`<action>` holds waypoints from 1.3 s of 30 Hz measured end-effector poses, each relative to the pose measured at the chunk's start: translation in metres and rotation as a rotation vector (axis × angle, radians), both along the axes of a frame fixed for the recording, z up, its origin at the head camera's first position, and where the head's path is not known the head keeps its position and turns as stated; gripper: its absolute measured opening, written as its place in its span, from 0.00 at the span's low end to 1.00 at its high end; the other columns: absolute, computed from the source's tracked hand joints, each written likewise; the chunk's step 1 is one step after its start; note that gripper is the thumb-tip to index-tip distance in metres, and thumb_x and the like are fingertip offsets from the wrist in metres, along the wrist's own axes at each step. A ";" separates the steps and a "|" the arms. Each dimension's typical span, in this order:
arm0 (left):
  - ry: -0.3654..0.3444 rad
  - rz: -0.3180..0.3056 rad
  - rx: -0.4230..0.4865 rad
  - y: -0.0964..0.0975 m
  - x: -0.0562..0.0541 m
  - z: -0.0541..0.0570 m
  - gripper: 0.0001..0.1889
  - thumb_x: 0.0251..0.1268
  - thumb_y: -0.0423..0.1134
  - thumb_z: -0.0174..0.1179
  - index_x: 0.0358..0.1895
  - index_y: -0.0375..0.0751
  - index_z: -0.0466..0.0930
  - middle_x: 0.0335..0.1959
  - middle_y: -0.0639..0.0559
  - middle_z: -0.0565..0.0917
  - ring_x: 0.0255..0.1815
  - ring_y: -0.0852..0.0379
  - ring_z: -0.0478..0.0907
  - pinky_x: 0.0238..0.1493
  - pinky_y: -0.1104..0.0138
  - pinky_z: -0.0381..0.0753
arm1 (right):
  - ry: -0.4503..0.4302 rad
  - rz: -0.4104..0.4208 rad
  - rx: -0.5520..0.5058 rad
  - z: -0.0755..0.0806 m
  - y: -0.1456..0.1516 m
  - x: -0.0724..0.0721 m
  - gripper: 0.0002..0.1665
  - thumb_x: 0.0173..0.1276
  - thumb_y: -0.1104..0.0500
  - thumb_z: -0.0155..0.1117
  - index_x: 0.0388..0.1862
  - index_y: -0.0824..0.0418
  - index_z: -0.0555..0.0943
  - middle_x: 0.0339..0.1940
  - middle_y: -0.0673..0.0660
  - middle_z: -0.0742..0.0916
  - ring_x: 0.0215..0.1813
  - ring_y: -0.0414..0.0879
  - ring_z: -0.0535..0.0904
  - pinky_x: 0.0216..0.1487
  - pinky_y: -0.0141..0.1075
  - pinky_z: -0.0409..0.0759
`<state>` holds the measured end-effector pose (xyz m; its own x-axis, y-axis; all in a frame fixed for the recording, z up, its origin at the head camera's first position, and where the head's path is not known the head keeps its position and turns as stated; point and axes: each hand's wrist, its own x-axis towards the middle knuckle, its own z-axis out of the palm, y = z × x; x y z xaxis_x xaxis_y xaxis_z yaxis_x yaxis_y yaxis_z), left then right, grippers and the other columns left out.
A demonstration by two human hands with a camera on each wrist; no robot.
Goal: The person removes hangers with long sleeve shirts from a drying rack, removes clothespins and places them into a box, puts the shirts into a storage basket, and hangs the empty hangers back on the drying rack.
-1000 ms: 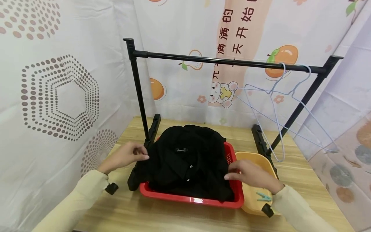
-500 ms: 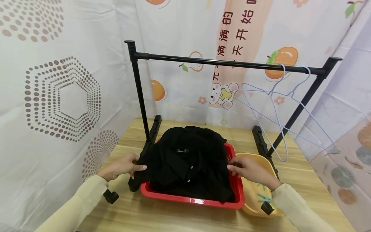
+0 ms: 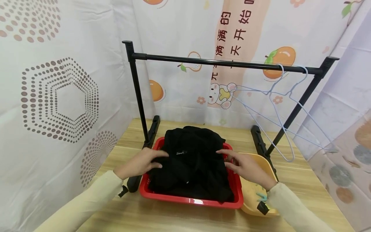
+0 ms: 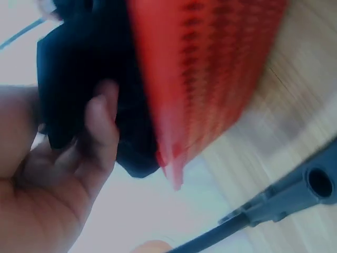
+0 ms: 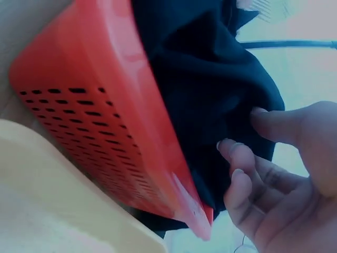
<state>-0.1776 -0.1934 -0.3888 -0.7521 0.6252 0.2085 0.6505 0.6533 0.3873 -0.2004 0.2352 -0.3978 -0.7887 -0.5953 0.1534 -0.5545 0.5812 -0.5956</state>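
A heap of black shirt [image 3: 197, 167], with a small light label near its middle, fills the red basket [image 3: 191, 200]. My left hand [image 3: 140, 163] is over the basket's left side, its fingers and thumb apart at the cloth. At the opposite side, my right hand [image 3: 246, 166] has spread fingers just by the shirt's right edge. In the right wrist view, the fingertips [image 5: 239, 153] are bent loosely close to the dark folds, with no cloth pinched. The left wrist view is blurred, with the left hand [image 4: 68, 174] in front of the black fabric.
A yellow bin [image 3: 250, 211] with blue-green clothespins [image 3: 261, 196] stands against the basket's right side. Behind rises a black clothes rack [image 3: 203, 60], two pale blue wire hangers [image 3: 271, 93] hooked at its right end. Its feet [image 3: 153, 127] stand on the wooden table [image 3: 203, 219].
My left hand has moved right and inward; the cloth that hung over the basket's left rim now lies inside. My right hand's fingers have spread and shifted slightly toward the shirt.
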 end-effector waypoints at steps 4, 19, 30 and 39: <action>-0.057 -0.138 -0.194 0.007 -0.001 -0.009 0.18 0.64 0.26 0.69 0.58 0.37 0.87 0.49 0.48 0.88 0.48 0.56 0.85 0.48 0.67 0.84 | 0.098 0.078 0.142 -0.008 -0.011 0.003 0.23 0.69 0.70 0.65 0.60 0.53 0.85 0.32 0.46 0.82 0.28 0.37 0.72 0.33 0.33 0.78; -0.284 -0.125 0.035 -0.027 -0.040 0.003 0.11 0.79 0.40 0.57 0.43 0.45 0.90 0.40 0.58 0.78 0.38 0.60 0.74 0.42 0.63 0.78 | 0.078 -0.020 -0.032 -0.001 0.001 -0.018 0.31 0.70 0.78 0.52 0.66 0.56 0.81 0.45 0.53 0.85 0.38 0.46 0.76 0.37 0.35 0.77; -0.453 0.262 0.285 -0.033 -0.093 0.004 0.15 0.82 0.35 0.48 0.63 0.38 0.77 0.32 0.43 0.81 0.29 0.39 0.80 0.36 0.49 0.82 | -0.106 -0.274 -0.018 0.005 -0.014 -0.075 0.24 0.81 0.50 0.59 0.66 0.64 0.79 0.45 0.59 0.88 0.42 0.52 0.83 0.43 0.44 0.82; -0.487 0.232 0.089 -0.008 -0.113 0.002 0.22 0.77 0.36 0.59 0.69 0.37 0.76 0.46 0.42 0.87 0.32 0.51 0.83 0.45 0.58 0.80 | -0.104 -0.237 0.163 -0.002 -0.038 -0.105 0.22 0.75 0.53 0.66 0.56 0.70 0.85 0.48 0.64 0.89 0.40 0.50 0.83 0.49 0.49 0.82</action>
<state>-0.2902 -0.2016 -0.3868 -0.8910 0.4269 -0.1545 0.2242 0.7097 0.6679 -0.3051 0.1972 -0.3993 -0.9152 -0.4027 -0.0176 -0.3328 0.7796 -0.5305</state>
